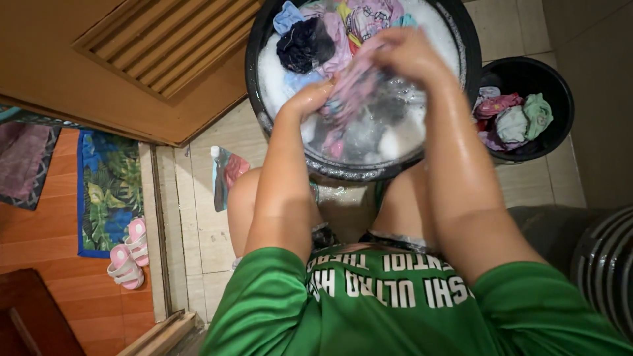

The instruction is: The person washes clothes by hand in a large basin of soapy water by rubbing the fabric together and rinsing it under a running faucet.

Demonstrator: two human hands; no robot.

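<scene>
Both hands' fingers grip the pink garment, stretched diagonally between left hand and higher right hand over the suds-filled basin.

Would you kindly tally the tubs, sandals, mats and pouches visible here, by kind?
Tubs: 2, the soapy basin and the black bucket
Pink sandals: 2
Mats: 2, the leaf-print mat and the grey mat
Pouch: 1
Total: 7

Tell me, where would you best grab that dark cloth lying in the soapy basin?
Probably by its bunched top, coming straight down from above. The dark cloth sits heaped on the foam at the far side of the basin, clear of the left hand and right hand, which hold a pink garment.
</scene>
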